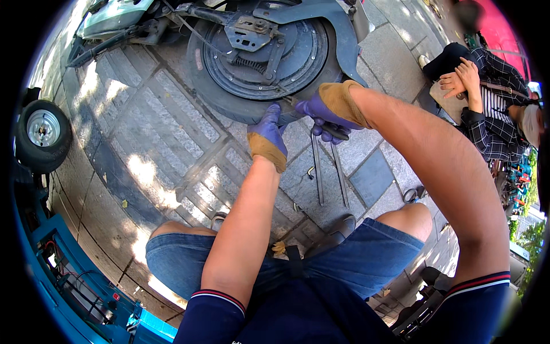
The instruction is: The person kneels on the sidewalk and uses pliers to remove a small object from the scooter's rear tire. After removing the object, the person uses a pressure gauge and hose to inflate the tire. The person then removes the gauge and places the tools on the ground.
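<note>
A black tyre (223, 102) on a scooter wheel (312, 69) lies in front of me, with an axle bracket and a spring over its hub. My left hand (267, 133), in a purple and tan glove, presses its thumb on the near edge of the tyre; its other fingers are partly hidden. My right hand (332, 112), gloved the same way, is closed round a dark-handled tool (338, 133). A thin metal tip shows between this hand and the rim, but the kind of tool is unclear. Two long metal tyre levers (317, 172) lie on the paving just below my right hand.
A small wheel (43, 136) is at the far left, above a blue metal frame (63, 246). A person in a checked shirt (492, 109) sits at the right. Near my right knee lies a dark ring-shaped object (410, 195). A small hooked piece (310, 172) rests beside the levers.
</note>
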Tool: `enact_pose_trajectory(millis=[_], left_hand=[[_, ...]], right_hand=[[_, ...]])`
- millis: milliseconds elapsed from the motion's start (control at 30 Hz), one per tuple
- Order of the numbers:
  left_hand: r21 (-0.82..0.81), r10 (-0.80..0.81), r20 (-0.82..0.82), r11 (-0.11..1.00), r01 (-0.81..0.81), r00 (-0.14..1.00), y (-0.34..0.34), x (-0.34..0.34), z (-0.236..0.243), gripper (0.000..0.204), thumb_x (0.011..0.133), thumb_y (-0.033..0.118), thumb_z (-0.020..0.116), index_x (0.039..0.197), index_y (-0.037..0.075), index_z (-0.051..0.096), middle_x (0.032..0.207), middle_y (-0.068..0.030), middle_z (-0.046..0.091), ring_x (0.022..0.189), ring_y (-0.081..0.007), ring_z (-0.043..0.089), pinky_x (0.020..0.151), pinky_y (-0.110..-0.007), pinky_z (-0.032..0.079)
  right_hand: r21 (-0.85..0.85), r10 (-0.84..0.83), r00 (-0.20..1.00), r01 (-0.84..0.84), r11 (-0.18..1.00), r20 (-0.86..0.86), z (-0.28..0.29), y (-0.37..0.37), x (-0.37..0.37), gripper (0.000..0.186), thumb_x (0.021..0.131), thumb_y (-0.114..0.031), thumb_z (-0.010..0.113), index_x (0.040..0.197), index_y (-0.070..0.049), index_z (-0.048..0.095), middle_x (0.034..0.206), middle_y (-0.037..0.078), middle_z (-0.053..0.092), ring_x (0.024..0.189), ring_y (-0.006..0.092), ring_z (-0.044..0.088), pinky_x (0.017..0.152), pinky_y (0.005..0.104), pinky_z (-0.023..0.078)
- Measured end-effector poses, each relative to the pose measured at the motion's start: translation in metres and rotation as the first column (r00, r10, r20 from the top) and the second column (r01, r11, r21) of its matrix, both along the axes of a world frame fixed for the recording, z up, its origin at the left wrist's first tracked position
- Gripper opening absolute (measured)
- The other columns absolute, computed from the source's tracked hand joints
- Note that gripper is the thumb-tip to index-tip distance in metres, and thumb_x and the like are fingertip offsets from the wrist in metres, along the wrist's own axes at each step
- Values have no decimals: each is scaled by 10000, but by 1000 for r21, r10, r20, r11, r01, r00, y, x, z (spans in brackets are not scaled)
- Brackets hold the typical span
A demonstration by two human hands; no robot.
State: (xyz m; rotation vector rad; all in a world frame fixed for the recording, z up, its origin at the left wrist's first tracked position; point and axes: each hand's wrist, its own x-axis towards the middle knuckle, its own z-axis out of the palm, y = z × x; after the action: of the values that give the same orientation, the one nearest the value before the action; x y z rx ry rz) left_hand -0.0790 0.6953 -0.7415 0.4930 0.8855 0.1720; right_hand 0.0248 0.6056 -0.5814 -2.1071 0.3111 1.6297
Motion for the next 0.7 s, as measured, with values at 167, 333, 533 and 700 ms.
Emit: enact_pose_trajectory(millis=[167,333,533,700], left_hand=[[55,78,44,995,-81,996,-3,0,-1,484,920,37,741,1371,15,567,1292,-91,664,1107,-235,663,994,-365,540],[179,29,2,983,-28,1000,14,-4,5,593,875,50,779,1413,-21,541,1354,-118,646,1176,-252,624,1062,-350,463],[192,63,25,979,-67,998,13,-6,10,651,843,93,812,1408,-59,527,1363,-144,650,1190,-262,620,1073,-349,450],[230,49,67,971,-63,997,5,-5,-1,602,847,121,813,1367,-57,569,1347,-142,661,1201,-273,619,1073,-356,452]], right_hand=[[-306,236,969,-245,920,-67,11,44,23,482,1037,-490,548,838,-51,532,711,101,623,548,224,601,490,410,506],[-182,247,969,-242,953,5,23,32,11,329,989,-325,649,928,-4,620,761,119,667,625,208,683,508,358,552],[262,-241,964,205,943,114,-17,-31,-71,242,930,-120,717,1117,25,667,949,116,713,818,207,722,718,342,611],[558,-562,669,733,390,-486,-46,-47,-121,392,1026,-215,572,1357,-6,595,1265,199,673,1216,351,653,1042,559,518]])
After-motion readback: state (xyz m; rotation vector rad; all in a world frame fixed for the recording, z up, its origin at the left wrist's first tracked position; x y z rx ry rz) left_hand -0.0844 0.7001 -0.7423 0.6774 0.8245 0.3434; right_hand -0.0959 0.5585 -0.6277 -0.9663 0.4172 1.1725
